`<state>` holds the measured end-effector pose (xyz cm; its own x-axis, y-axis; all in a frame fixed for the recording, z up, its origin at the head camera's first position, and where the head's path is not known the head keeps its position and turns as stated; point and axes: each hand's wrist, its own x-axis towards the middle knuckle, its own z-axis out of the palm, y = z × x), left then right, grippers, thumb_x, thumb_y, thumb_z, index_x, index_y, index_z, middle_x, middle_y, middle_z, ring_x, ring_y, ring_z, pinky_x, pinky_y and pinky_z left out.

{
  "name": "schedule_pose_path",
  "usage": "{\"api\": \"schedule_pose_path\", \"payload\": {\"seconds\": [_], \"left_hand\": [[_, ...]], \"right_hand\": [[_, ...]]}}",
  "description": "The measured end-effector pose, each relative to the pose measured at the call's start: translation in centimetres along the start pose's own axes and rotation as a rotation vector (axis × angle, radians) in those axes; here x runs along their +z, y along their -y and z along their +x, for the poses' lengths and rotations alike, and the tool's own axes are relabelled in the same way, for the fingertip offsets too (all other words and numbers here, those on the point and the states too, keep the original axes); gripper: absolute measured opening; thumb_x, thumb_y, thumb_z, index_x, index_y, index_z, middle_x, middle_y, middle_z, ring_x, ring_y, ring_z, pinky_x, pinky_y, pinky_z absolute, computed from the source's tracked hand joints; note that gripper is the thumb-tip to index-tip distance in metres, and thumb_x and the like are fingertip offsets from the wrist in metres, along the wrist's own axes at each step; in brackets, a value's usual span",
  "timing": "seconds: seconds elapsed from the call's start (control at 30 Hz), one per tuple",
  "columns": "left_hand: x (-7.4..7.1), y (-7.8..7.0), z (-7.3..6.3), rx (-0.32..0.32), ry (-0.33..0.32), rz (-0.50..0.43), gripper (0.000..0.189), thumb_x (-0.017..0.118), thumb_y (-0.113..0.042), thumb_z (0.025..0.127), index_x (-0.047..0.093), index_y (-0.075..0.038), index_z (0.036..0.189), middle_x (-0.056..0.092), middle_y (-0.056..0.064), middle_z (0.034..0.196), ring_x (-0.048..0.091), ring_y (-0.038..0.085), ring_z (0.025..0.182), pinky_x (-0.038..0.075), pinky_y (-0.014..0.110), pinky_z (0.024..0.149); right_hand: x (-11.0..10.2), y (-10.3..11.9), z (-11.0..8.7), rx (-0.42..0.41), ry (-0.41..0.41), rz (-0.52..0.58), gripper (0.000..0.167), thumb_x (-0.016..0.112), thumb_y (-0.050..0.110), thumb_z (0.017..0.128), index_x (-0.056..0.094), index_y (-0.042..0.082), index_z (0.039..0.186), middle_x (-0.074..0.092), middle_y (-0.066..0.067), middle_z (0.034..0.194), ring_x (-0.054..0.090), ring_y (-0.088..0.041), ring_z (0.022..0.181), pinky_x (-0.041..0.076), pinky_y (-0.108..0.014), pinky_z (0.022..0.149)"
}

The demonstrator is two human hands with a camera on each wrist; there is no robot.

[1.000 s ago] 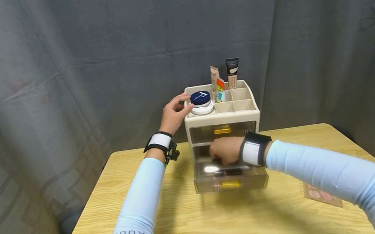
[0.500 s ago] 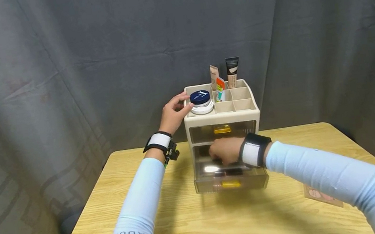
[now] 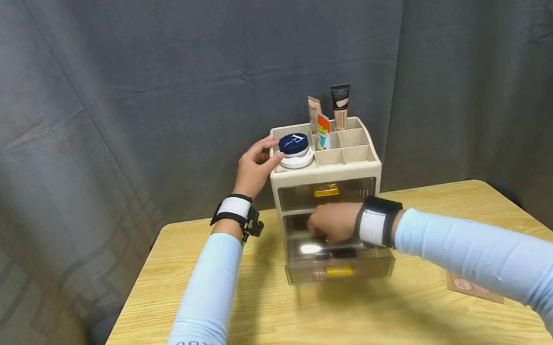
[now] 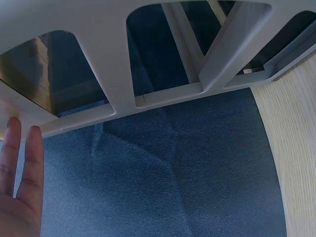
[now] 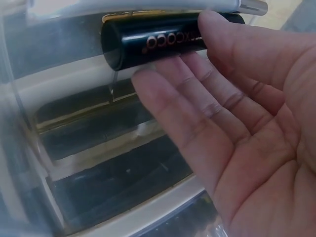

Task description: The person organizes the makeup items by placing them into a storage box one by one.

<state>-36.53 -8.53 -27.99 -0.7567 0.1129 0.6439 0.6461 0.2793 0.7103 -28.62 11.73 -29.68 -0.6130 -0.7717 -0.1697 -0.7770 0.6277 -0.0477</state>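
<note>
A cream cosmetics organizer (image 3: pixel 327 174) stands at the back of the table. My left hand (image 3: pixel 253 170) rests at its upper left edge, thumb and fingers extended along the rim beside a navy-lidded jar (image 3: pixel 293 143). In the left wrist view two straight fingers (image 4: pixel 33 158) lie against the organizer's side. The lower smoky drawer (image 3: pixel 307 274) is pulled out, with my right hand (image 3: pixel 335 221) in it. In the right wrist view that hand holds a dark, glossy cosmetic tube (image 5: pixel 148 44) with copper lettering, thumb on top and fingertips underneath. A pale silver stick (image 5: pixel 138 6) lies behind the tube.
The jar sits on a white round case (image 3: pixel 298 162). A beige tube (image 3: pixel 314 111), a colourful tube (image 3: pixel 323 133) and a black-capped tube (image 3: pixel 341 107) stand in the top compartments. The upper drawer (image 3: pixel 296 198) is closed. A pink flat pack (image 3: pixel 470 288) lies right on the table.
Both hands keep nearly the same places. The whole scene has shifted very slightly left in the head view; the drawer stays pulled out.
</note>
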Motion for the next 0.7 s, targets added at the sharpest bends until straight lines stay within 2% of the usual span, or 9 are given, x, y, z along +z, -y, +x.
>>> {"api": "schedule_pose_path", "payload": {"seconds": [0.2, 0.43, 0.7], "left_hand": [[0.1, 0.0, 0.0, -0.007, 0.002, -0.011, 0.032, 0.072, -0.014, 0.089, 0.067, -0.006, 0.120, 0.053, 0.000, 0.140, 0.058, 0.032, 0.096, 0.046, 0.028, 0.077], [-0.1, 0.0, 0.1, -0.002, 0.003, 0.006, 0.032, 0.072, -0.015, 0.089, 0.068, -0.006, 0.119, 0.054, 0.000, 0.139, 0.059, 0.026, 0.094, 0.047, 0.029, 0.076], [0.0, -0.3, 0.0, -0.012, 0.008, 0.020, 0.033, 0.072, -0.015, 0.089, 0.067, -0.006, 0.121, 0.054, 0.000, 0.139, 0.059, 0.023, 0.094, 0.047, 0.029, 0.075]], "right_hand": [[-0.1, -0.1, -0.4, -0.003, -0.007, 0.010, 0.024, 0.076, -0.006, 0.069, 0.064, 0.011, 0.082, 0.059, 0.003, 0.074, 0.055, -0.014, 0.067, 0.049, -0.027, 0.061], [-0.4, -0.1, -1.1, -0.038, -0.026, 0.028, 0.023, 0.074, -0.007, 0.070, 0.065, 0.012, 0.080, 0.061, 0.004, 0.072, 0.057, -0.012, 0.065, 0.050, -0.026, 0.061], [-2.1, 0.8, -3.8, -0.062, -0.137, 0.029, 0.020, 0.075, -0.002, 0.076, 0.068, 0.007, 0.092, 0.066, 0.000, 0.080, 0.060, -0.010, 0.068, 0.051, -0.026, 0.064]]}}
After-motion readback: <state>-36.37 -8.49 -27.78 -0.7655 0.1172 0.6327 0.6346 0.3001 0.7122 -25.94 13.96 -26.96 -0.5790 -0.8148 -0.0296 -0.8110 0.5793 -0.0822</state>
